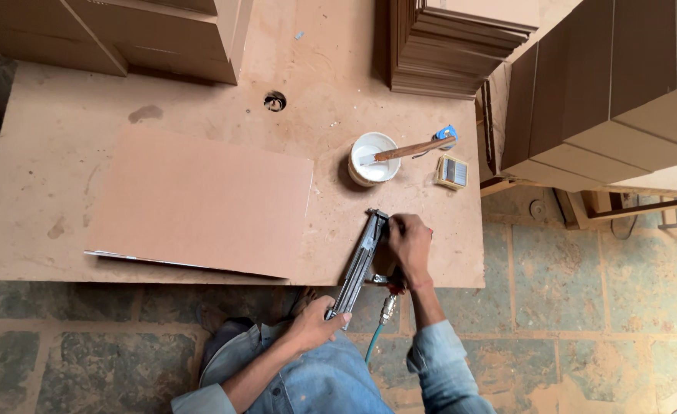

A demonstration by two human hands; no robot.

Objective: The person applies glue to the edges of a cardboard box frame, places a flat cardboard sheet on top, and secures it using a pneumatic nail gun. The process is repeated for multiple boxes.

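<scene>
Long grey metal pneumatic nail gun [361,264] lies at the near right edge of the worktop [62,153], nose pointing away from you, rear end hanging off the edge toward your lap. Your left hand [317,322] is closed around that rear end of the magazine. Your right hand [409,241] is curled shut over the body near the front, fingers wrapped, thumb side toward the nose. A green air hose [374,343] with a metal coupling [389,307] runs down from the gun between your arms.

Just beyond the nose: a white round plastic tub [373,158] with a wooden-handled brush [411,148] laid across its rim. Right of that, a small flat paintbrush [452,172]. Left, well apart, a loose rectangular brown fibreboard sheet [200,201] lies flat, its near edge over the worktop edge. Stacked brown boards [453,46] at the far side, cabinet carcasses [607,92] to the right, stone floor [568,307] below.

Risks, as a judgement: hose looks connected, so with your fingers close to the nose, a bumped trigger could fire. The gun overhangs, so a slipped grip could drop it. Pushing it forward could knock the tub over.
</scene>
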